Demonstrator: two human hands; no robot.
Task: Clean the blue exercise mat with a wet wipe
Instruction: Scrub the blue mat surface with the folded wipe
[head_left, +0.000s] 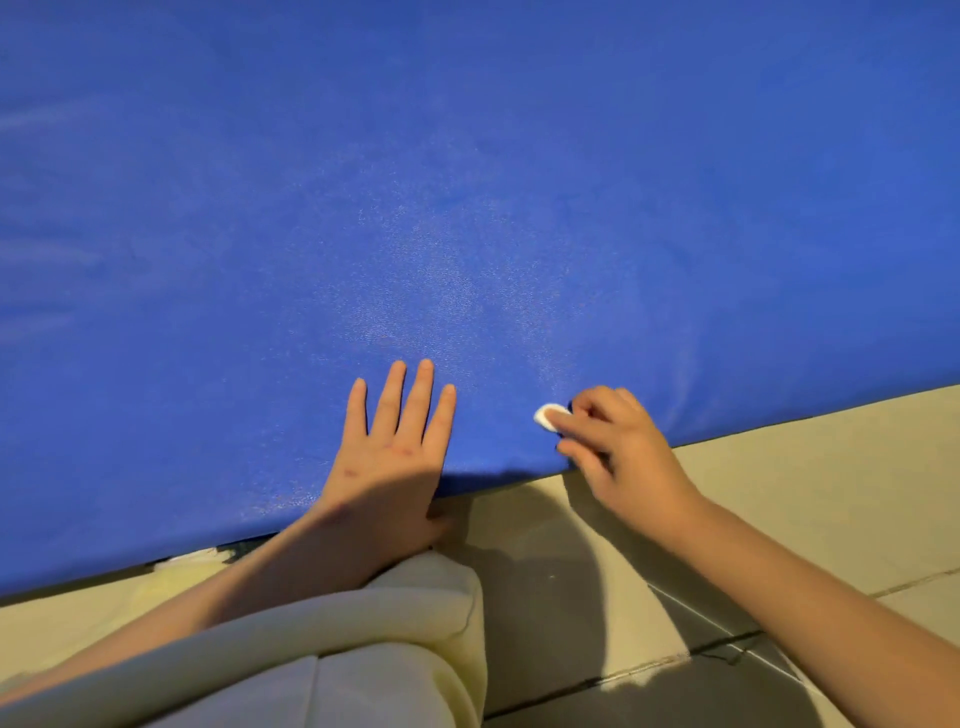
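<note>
Two hands at the mat edge: left hand flat and splayed; right hand pinches a tiny wipe, likely to slip or dry before the mat is covered.

The blue exercise mat looks like vinyl, finely pebbled, with a soft sheen; the wet wipe in my right fingers is a white matt wad; the floor is pale matt tile; my trousers are smooth cream cloth.
</note>
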